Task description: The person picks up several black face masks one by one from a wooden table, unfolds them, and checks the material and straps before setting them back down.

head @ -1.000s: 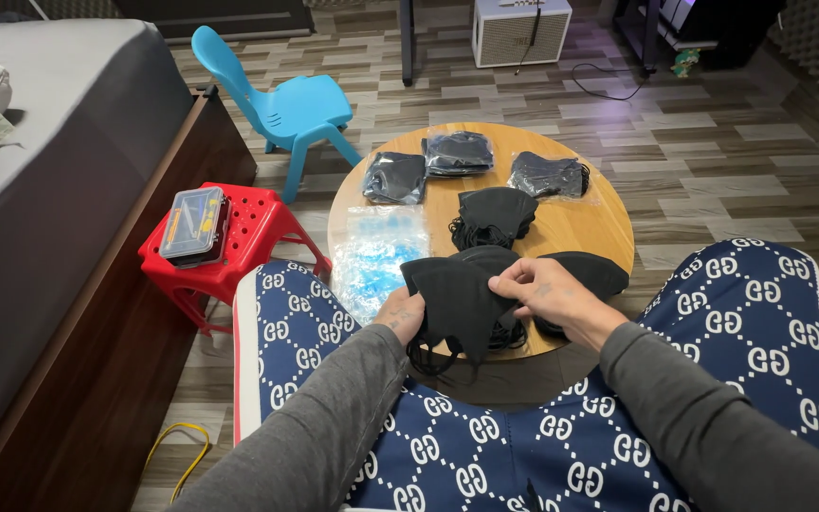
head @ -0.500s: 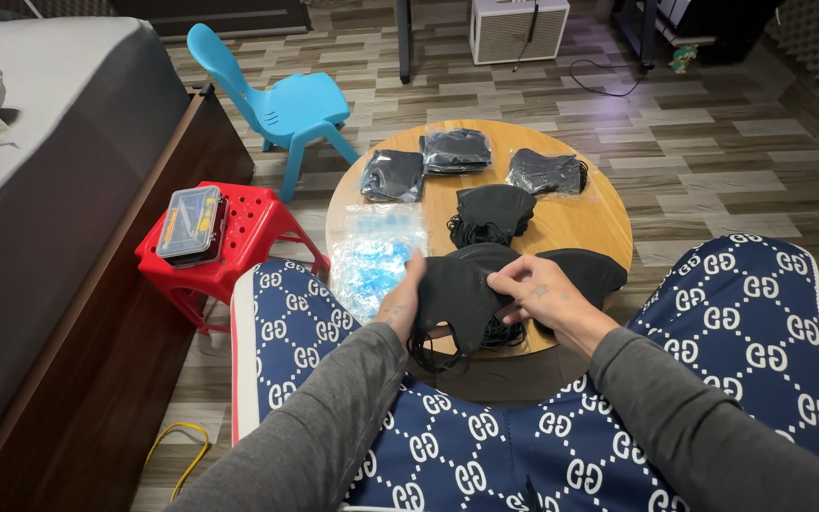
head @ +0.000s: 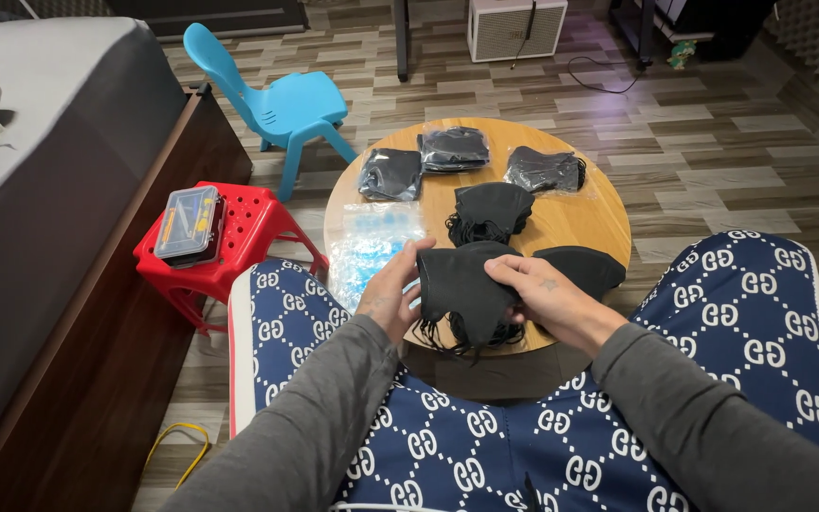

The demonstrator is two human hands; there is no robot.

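Wood floor lies under a round bench point(head: 580, 223) with bagged masks point(head: 454, 149) at 12 o'clock. Both hands, left hand point(head: 389, 294) and right hand point(head: 540, 296), pinch one black mask point(head: 462, 284) at 6 o'clock, each grip closed on it.

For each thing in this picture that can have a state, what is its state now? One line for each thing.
Left hand: gripping the left edge of the black mask.
Right hand: gripping the right side of the mask.
Black mask: held up over the table edge, loops hanging.
Three bagged mask packs: lying flat on the round table.
Clear case: closed, on the red stool.
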